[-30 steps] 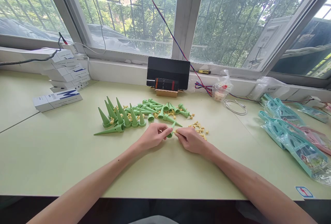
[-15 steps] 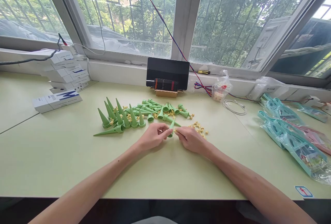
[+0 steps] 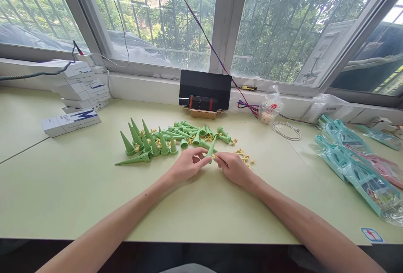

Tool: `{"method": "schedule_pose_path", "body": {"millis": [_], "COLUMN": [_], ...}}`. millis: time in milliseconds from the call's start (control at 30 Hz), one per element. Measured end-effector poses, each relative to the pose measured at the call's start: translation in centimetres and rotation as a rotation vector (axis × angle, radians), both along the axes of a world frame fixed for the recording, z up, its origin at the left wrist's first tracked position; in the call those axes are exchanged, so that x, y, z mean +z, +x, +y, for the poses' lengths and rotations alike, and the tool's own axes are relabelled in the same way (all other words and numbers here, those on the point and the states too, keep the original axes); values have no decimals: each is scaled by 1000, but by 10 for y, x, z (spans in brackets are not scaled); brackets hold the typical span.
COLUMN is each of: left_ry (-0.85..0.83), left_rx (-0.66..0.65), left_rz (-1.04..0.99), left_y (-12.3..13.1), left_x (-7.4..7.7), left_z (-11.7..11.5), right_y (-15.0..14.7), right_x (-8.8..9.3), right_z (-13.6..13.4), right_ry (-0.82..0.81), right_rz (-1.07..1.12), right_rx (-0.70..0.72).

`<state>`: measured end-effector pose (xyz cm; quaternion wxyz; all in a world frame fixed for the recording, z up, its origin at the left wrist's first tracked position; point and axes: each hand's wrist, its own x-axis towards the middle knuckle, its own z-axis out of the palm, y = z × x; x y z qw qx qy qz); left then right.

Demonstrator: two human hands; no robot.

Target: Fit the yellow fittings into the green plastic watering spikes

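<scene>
My left hand [image 3: 189, 164] pinches a green plastic cone-shaped spike [image 3: 211, 147], its point tilted up and slightly right. Close against its side, my right hand [image 3: 233, 167] grips a small yellow plastic peg [image 3: 214, 156], mostly hidden by the fingertips. Beyond the hands lies a heap of green spikes [image 3: 182, 130] with yellow pegs mixed in. Several more green spikes [image 3: 155, 145] stand upright to the left, and one spike [image 3: 134, 159] lies on its side in front of them. Loose yellow pegs [image 3: 247, 158] are scattered just past my right hand.
A black tablet [image 3: 204, 82] and a phone [image 3: 203, 103] on a cardboard stand [image 3: 203, 114] are at the back. White boxes [image 3: 71, 122] are at the left. A bagged item [image 3: 267, 111], a coiled white cable [image 3: 286, 132] and wrapped teal plastic items [image 3: 355, 164] lie to the right.
The spike in my left hand tilts a little more to the right. The hands stay close together, and the whole view has shifted very slightly.
</scene>
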<state>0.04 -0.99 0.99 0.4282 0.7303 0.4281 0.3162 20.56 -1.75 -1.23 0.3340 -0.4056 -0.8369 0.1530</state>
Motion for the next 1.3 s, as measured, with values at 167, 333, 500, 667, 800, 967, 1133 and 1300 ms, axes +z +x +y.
{"method": "schedule_pose_path", "body": {"millis": [167, 333, 500, 667, 800, 967, 1133, 1300], "left_ry": [13, 66, 120, 125, 121, 114, 114, 55], "left_rx": [-36, -54, -30, -32, -29, -20, -7, -9], "left_rz": [12, 3, 19, 17, 20, 4, -9, -39], "left_y": [0, 0, -1, -2, -2, -3, -2, -2], "left_x": [2, 3, 0, -1, -1, 0, 1, 0], "left_z": [0, 0, 0, 1, 1, 0, -1, -2], "right_y": [0, 0, 0, 0, 0, 0, -1, -1], "right_x": [-2, -3, -4, -4, -4, -4, -4, -4], "right_z": [1, 1, 1, 1, 0, -1, -2, -3], "right_ry": [1, 23, 32, 31, 19, 16, 2, -3], "right_rz": [11, 19, 26, 40, 58, 79, 85, 92], "right_rx": [2, 7, 13, 22, 31, 24, 1, -7]}}
